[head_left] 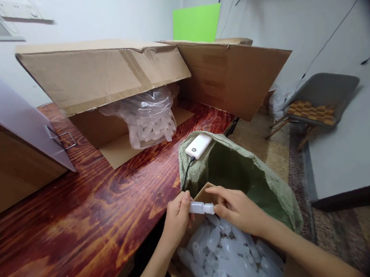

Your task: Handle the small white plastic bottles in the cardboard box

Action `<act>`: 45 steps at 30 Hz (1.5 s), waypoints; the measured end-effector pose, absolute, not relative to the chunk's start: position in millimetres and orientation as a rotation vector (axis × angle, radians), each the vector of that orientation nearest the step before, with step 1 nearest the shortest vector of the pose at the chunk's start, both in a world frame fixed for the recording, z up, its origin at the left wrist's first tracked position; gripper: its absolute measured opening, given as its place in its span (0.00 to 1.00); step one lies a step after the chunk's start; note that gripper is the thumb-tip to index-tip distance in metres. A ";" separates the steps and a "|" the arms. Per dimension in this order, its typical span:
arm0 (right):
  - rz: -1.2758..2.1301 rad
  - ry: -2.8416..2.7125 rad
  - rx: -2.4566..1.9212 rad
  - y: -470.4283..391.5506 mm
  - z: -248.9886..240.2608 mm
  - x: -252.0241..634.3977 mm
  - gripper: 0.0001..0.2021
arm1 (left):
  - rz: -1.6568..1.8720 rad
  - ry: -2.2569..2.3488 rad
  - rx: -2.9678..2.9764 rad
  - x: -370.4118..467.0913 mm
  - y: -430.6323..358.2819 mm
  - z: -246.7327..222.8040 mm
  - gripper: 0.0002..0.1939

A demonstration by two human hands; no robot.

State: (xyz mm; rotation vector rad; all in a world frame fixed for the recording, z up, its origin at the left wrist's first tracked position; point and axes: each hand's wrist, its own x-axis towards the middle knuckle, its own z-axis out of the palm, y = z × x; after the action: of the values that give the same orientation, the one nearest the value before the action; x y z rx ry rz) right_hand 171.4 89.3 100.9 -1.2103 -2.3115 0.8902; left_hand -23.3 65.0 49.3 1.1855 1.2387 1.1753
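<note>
both hands were on one little clear bottle point(199, 207), held sideways right above the box of bottles point(226, 254). left hand point(176, 218) had its grip closed around the body end, right hand point(237, 209) had its grip pinched shut on the cap end. just behind the bottle sat a green sack point(272, 191) with a white power bank point(199, 145) on its rim. further back on the table point(82, 215) a big cardboard box point(103, 76) lay tipped open with a plastic bag point(147, 116) of bottles inside.
</note>
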 end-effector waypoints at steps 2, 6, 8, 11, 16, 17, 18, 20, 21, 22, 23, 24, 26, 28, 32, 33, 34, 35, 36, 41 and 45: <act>0.878 -2.439 -1.063 88.9 104.8 176.6 0.26 | 1.188 1.265 1.166 -23.2 65.0 49.2 0.26; 0.757 -2.676 -0.982 90.1 110.3 181.3 0.25 | 1.200 1.307 1.140 -24.0 65.9 48.3 0.27; 0.682 -2.649 -1.082 92.0 112.2 181.9 0.26 | 1.194 1.316 1.131 -24.4 66.5 47.8 0.27; 0.628 -2.653 -1.006 93.0 113.1 182.6 0.30 | 1.189 1.318 1.112 -24.6 67.5 47.9 0.29; 0.562 -2.730 -1.071 89.9 109.8 182.1 0.27 | 1.181 1.317 1.092 -23.8 67.9 50.2 0.30; 0.584 -2.702 -1.070 89.4 109.2 182.0 0.28 | 1.178 1.317 1.091 -23.6 67.6 50.6 0.30; 0.613 -2.676 -1.034 89.2 108.6 182.0 0.29 | 1.176 1.317 1.090 -23.4 67.3 50.8 0.30; 0.645 -2.661 -0.970 90.0 107.7 182.8 0.30 | 1.173 1.316 1.090 -23.1 66.3 51.1 0.30; 0.640 -2.669 -0.971 90.9 107.4 183.3 0.28 | 1.173 1.315 1.089 -23.0 65.9 51.2 0.30; 0.623 -2.681 -0.997 91.7 107.2 183.6 0.26 | 1.173 1.315 1.087 -22.8 65.5 51.2 0.30; 0.595 -2.685 -1.042 92.1 107.4 183.5 0.25 | 1.174 1.312 1.088 -22.6 65.2 51.2 0.30; 0.575 -2.673 -1.080 91.8 107.8 182.5 0.26 | 1.175 1.310 1.093 -22.4 65.0 51.0 0.30; 0.548 -2.648 -1.065 88.5 109.3 177.2 0.28 | 1.183 1.306 1.115 -22.6 65.3 49.9 0.30; 0.447 -2.675 -1.000 82.4 110.2 168.3 0.24 | 1.191 1.306 1.141 -23.4 66.1 47.8 0.30; 0.345 -2.669 -1.079 72.2 106.4 150.6 0.16 | 1.190 1.310 1.176 -25.8 67.2 44.4 0.30; 0.486 -2.595 -1.152 71.0 104.7 148.0 0.16 | 1.185 1.307 1.185 -26.0 67.0 44.2 0.30; 0.670 -2.501 -1.218 70.1 102.9 146.1 0.16 | 1.179 1.304 1.197 -26.0 66.7 44.4 0.29; 0.852 -2.394 -1.268 69.6 101.2 144.6 0.16 | 1.174 1.300 1.210 -25.8 66.2 44.7 0.29; 1.006 -2.291 -1.303 69.1 99.5 143.3 0.16 | 1.171 1.298 1.225 -25.5 65.7 45.2 0.29; 1.650 -1.882 -1.468 68.5 88.5 133.9 0.29 | 1.224 1.351 1.371 -25.0 61.7 46.8 0.27; 2.117 -1.486 -1.462 69.5 79.9 130.0 0.28 | 1.322 1.429 1.617 -28.4 54.2 47.2 0.22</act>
State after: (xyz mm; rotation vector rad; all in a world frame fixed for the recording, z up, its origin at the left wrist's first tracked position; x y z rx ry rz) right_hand 130.0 69.5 79.9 -1.4620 -1.4860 2.1174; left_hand -28.4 54.2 47.2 1.6172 1.4290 1.3221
